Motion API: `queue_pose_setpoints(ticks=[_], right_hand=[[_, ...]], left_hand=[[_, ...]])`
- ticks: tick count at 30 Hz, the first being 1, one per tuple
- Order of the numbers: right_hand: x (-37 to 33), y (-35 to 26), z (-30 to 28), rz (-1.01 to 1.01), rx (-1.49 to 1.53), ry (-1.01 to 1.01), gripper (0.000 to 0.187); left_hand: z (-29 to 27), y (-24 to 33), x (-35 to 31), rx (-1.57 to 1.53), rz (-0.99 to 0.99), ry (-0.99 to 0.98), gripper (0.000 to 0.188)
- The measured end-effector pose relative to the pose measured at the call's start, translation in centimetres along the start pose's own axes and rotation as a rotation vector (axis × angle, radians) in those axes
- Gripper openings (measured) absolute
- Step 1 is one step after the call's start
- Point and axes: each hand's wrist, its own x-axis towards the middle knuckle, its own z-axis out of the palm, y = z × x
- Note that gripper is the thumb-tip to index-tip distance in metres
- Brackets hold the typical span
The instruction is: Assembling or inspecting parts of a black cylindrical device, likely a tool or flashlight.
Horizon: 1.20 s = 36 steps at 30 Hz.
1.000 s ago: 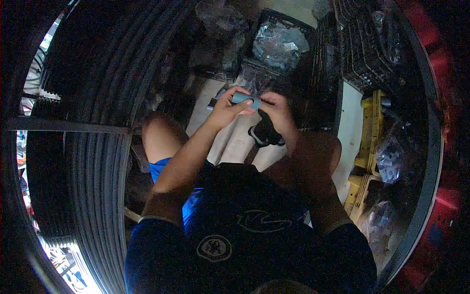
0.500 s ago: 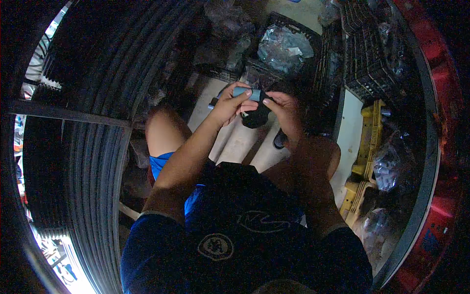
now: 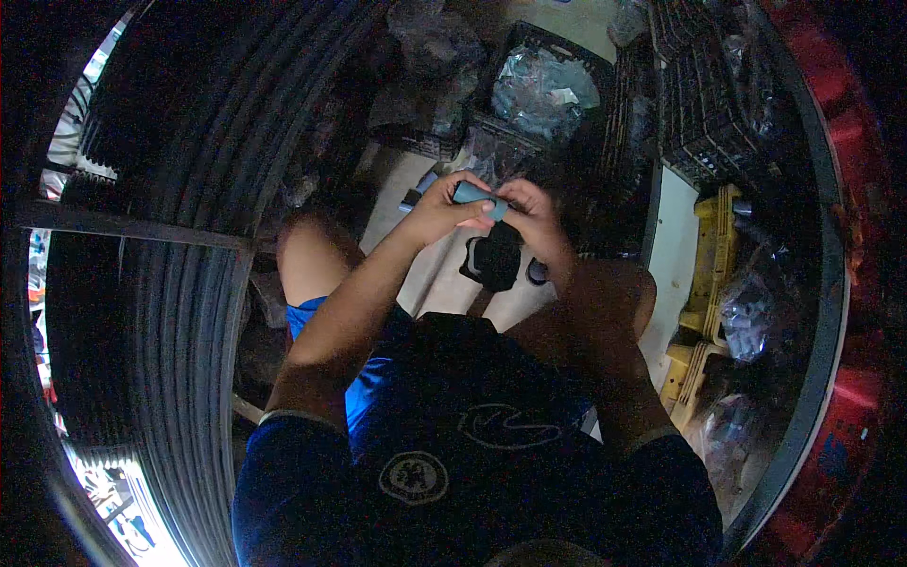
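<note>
Dim, cluttered surroundings fill the head view, with black crates (image 3: 713,132) stacked at the right and yellow crates (image 3: 713,260) nearer, probably to save floor space. The left hand (image 3: 442,210) curls its fingers around a blue-grey cylinder (image 3: 470,195), seemingly to steady it. The right hand (image 3: 535,215) has bent fingers at the cylinder's right end; whether they grip it, I cannot tell.
</note>
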Motion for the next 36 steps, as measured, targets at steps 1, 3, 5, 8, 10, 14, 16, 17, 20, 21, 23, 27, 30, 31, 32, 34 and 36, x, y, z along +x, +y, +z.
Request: queue_pose_setpoints(ticks=[1,3,5,8,10,14,16,17,20,21,23,27,30,31,32,34,36], right_hand=[[0.3,0.4,-0.2,-0.024,0.015,0.013,0.029],[0.8,1.0,-1.0,-0.072,0.044,0.041,0.025],[1.0,1.1,-1.9,0.07,-0.004,0.16,0.023],[1.6,0.0,-2.3,-0.551,-0.634,0.244,0.026],[1.5,-1.5,-2.0,-0.619,-0.575,0.124,0.03],[0.2,-4.5,-1.5,0.057,0.455,-0.208,0.038],[0.2,-4.8,-1.0,0.108,0.583,-0.266,0.039],[0.4,-4.6,-0.8,0.117,0.547,-0.27,0.039],[0.5,-3.4,0.4,-0.033,0.015,-0.173,0.038],[0.4,-3.0,0.7,-0.047,-0.051,-0.167,0.037],[0.0,-2.7,1.0,-0.01,-0.001,-0.202,0.035],[-0.6,-3.7,0.7,0.012,-0.033,-0.343,0.028],[-0.6,-5.3,0.6,0.064,-0.059,-0.329,0.031],[-0.7,-5.9,0.4,0.108,-0.023,-0.299,0.033],[-0.8,-6.5,0.1,0.068,-0.118,-0.317,0.035],[-1.0,-7.7,-1.0,-0.005,-0.307,-0.362,0.038],[-1.4,-8.3,-2.2,-0.025,-0.416,-0.317,0.038]], left_hand=[[0.3,0.1,0.1,-0.149,0.021,0.014,0.027],[0.8,0.4,0.5,-0.441,0.005,0.061,0.029],[0.9,0.7,0.9,-0.447,0.082,0.186,0.03],[0.4,1.1,1.3,-0.294,0.12,0.246,0.033],[-0.2,1.0,1.5,-0.229,0.105,0.247,0.033],[-0.7,0.4,1.6,-0.172,0.137,0.271,0.019],[-0.6,0.2,1.7,-0.053,0.236,0.336,0.015],[-0.6,0.3,1.7,0.025,0.293,0.353,0.015],[-0.9,1.1,1.5,0.025,0.418,0.423,0.015],[-1.1,1.5,1.4,-0.029,0.421,0.416,0.014],[-2.2,2.6,1.0,-0.122,0.408,0.525,0.015],[-4.3,4.6,0.2,-0.342,0.489,0.668,0.012],[-7.7,7.1,-1.1,-0.179,0.376,0.957,0.02],[-9.6,8.3,-2.6,-0.113,0.174,0.949,0.029],[-10.9,9.0,-3.1,-0.248,0.229,0.912,0.031],[-13.9,10.9,-4.3,-0.096,0.083,0.974,0.028],[-14.2,10.7,-3.6,-0.345,0.249,1.099,0.018]])
